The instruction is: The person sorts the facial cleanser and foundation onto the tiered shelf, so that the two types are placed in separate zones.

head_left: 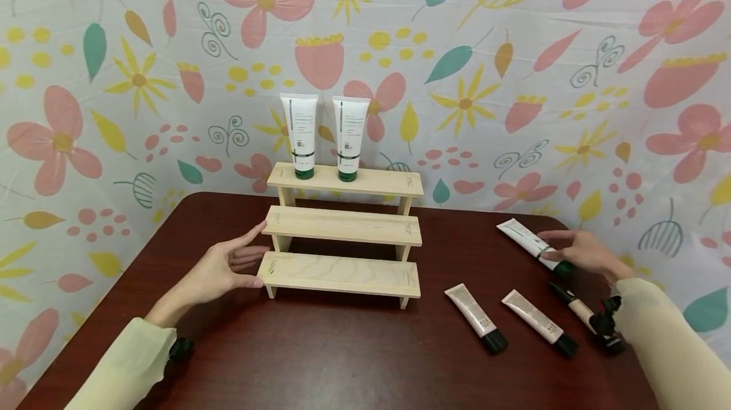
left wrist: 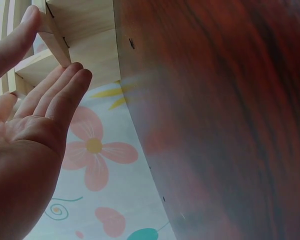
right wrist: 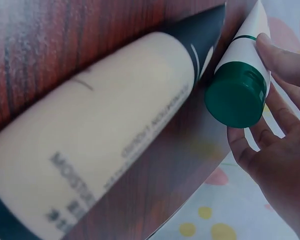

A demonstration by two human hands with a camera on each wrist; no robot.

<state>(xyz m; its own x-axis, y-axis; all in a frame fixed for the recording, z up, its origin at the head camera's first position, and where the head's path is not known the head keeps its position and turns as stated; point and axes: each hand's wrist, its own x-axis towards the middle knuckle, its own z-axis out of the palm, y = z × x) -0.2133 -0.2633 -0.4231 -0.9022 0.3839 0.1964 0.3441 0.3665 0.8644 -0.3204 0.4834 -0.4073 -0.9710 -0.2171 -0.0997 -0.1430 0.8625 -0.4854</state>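
Along tabletop (head_left: 354, 353), pinched green-capped tube (head_left: 526, 238) in right hand (head_left: 587, 254) near black-capped tubes (head_left: 471, 310); touched shelf (head_left: 342, 273) with left hand (head_left: 214, 270), thumb apart from fingers.

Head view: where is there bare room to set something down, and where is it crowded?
Free: the middle tier and bottom tier; the top tier right of the upright tubes; the table in front of the stand. Crowded: the table's right side, where the right grip holds a white tube near two pinkish tubes and a beige container.
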